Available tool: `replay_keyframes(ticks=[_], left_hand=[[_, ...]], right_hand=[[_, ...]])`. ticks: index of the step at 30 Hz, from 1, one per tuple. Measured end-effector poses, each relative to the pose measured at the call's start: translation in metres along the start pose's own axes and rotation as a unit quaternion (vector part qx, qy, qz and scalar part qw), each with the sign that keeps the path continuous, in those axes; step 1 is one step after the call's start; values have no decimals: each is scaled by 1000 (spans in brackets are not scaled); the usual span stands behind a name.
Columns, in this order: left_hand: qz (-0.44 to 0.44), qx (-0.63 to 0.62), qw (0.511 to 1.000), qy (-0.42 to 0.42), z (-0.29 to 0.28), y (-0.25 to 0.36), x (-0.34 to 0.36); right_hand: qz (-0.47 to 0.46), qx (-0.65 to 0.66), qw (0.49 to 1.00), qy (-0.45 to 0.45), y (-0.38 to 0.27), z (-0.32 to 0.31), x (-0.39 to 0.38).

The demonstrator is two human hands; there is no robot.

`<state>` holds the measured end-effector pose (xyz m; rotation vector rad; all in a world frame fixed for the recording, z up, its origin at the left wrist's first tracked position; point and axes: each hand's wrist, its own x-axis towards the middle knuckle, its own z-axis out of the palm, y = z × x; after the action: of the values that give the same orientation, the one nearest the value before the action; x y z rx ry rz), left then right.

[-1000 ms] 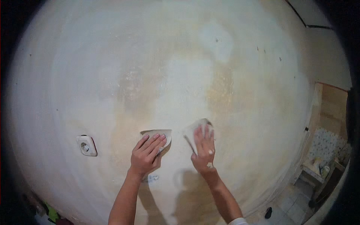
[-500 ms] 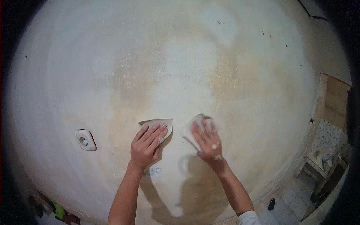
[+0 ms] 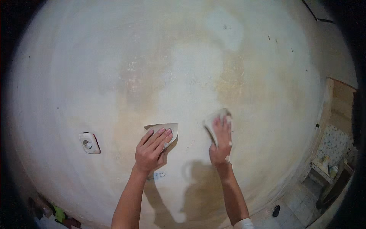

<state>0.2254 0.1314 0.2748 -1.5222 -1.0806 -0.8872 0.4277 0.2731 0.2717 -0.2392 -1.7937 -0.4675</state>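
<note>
Before me is a wall [image 3: 194, 95] with patchy white and yellow-brown plaster. My left hand [image 3: 151, 150] holds a pale grey sheet of sandpaper [image 3: 173, 129] flat against it, fingers stretched side by side over the sheet. Further right, my right hand [image 3: 222, 141] presses a second sandpaper sheet [image 3: 210, 122] to the wall. That hand is slightly blurred, with white spots on its skin. The faces of both sheets toward the wall are hidden.
Left of my hands a white wall socket [image 3: 89, 144] stands out from the wall. Small holes and scraped marks dot the plaster. At lower right are a tiled floor [image 3: 295, 206], a dark shoe-like object [image 3: 276, 210] and a low ledge [image 3: 322, 170]. Green and dark items [image 3: 59, 214] lie at lower left.
My right hand has slid right and slightly up along the wall with its sheet, turning more upright. My left hand stays at nearly the same spot on the wall.
</note>
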Motion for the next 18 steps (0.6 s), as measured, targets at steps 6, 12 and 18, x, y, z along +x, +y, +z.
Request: replay_keyframes(ticks=[6, 12, 18], left_hand=[[0, 5, 1000, -2, 0, -3, -3], [-5, -3, 1000, 4, -6, -3, -4], [-1, -9, 1000, 3, 2, -4, -4]], right_hand=[[-7, 72, 991, -109, -32, 16, -18], [8, -39, 997, -61, -4, -2, -6], [34, -50, 998, 26, -19, 11, -26]])
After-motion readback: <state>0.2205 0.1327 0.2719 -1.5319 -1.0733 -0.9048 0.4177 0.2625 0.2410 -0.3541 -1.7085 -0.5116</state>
